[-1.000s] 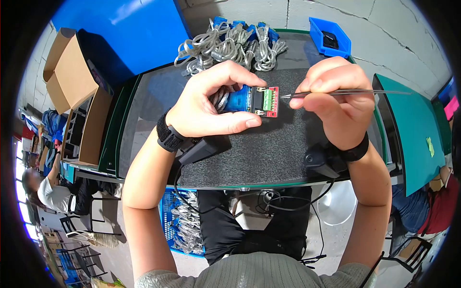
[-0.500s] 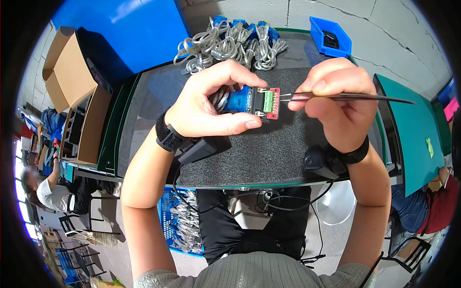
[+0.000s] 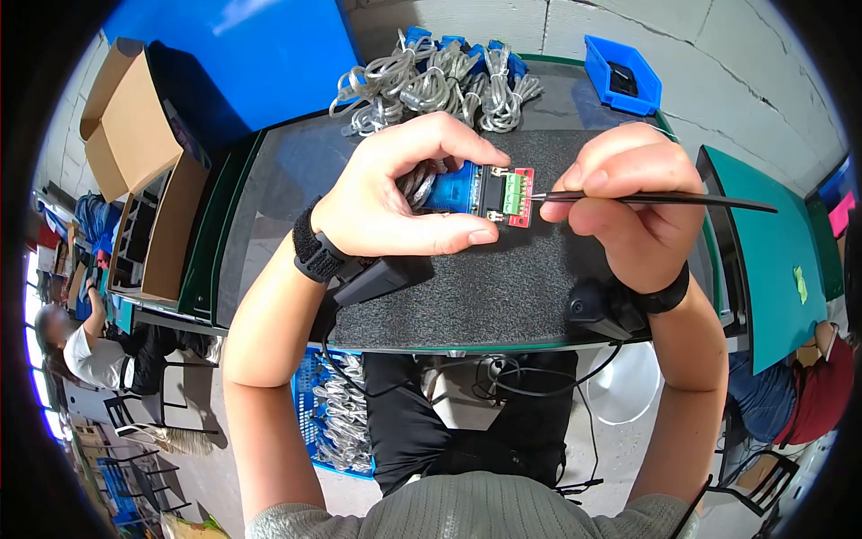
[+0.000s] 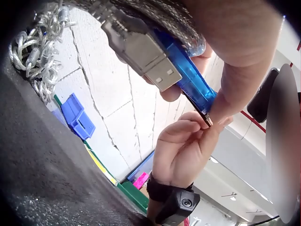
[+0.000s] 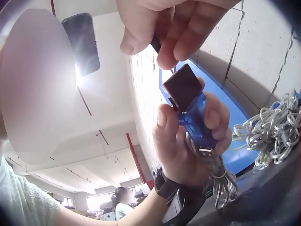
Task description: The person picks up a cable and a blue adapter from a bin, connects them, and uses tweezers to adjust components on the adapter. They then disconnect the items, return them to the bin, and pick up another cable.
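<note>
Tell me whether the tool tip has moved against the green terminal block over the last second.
Yes. The tool tip has moved left, from clear of the red board to the green terminal block; right hand holds the tool.

- The adapter (image 3: 480,190) sits in the left hand (image 3: 395,202), above the worktop (image 3: 503,287).
- Right of that grip, the right hand (image 3: 628,202) holds the tweezers (image 3: 655,198), tip at the adapter's right end.
- Behind the grips lie cable bundles (image 3: 440,81); a bin (image 3: 622,76) stands behind and right.
</note>
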Demonstrator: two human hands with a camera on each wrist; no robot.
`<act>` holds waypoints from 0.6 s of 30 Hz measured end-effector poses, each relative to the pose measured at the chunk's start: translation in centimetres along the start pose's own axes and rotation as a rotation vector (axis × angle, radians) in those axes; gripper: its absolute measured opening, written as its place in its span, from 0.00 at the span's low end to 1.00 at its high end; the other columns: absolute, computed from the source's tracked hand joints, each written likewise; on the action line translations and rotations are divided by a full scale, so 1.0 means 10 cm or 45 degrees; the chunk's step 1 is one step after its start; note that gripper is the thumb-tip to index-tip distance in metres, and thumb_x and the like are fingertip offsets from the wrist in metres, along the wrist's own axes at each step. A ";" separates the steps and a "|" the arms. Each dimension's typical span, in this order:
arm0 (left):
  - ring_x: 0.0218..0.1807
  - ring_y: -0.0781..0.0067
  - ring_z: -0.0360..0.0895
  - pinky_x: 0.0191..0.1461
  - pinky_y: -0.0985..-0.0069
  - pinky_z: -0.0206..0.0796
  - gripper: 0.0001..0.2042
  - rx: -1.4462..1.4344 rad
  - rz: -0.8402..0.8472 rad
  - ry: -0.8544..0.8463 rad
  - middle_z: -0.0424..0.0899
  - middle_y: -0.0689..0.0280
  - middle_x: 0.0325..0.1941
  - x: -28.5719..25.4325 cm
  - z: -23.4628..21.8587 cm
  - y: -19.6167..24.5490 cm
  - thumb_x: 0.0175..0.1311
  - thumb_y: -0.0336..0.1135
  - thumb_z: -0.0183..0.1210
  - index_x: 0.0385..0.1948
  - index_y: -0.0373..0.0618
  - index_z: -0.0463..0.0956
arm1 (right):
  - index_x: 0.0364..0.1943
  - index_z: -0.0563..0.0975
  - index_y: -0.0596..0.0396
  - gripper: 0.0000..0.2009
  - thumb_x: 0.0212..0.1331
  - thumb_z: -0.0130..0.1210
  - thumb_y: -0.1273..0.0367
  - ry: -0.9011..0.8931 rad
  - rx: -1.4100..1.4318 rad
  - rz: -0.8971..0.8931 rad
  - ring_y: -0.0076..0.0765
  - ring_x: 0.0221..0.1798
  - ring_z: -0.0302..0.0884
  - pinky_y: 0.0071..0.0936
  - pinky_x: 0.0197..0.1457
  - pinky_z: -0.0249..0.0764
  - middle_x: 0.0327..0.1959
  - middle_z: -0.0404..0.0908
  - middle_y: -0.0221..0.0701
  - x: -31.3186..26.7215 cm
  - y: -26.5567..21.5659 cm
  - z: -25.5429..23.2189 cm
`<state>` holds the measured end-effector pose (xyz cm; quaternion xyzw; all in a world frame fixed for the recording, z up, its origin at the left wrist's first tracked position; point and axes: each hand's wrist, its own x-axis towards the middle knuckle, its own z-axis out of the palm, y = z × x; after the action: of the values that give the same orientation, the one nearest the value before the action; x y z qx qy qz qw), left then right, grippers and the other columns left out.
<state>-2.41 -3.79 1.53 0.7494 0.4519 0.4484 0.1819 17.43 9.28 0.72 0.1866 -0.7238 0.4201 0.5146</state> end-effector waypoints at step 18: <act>0.46 0.75 0.77 0.52 0.76 0.67 0.27 0.056 0.017 0.047 0.79 0.62 0.44 0.03 -0.01 0.01 0.44 0.34 0.75 0.47 0.37 0.75 | 0.31 0.77 0.57 0.14 0.41 0.70 0.79 -0.045 -0.032 0.082 0.30 0.31 0.78 0.22 0.32 0.71 0.29 0.79 0.34 -0.01 0.00 -0.02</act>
<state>-2.40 -3.62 1.79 0.7480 0.4598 0.4532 0.1539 17.52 9.44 0.67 0.1639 -0.7436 0.4239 0.4903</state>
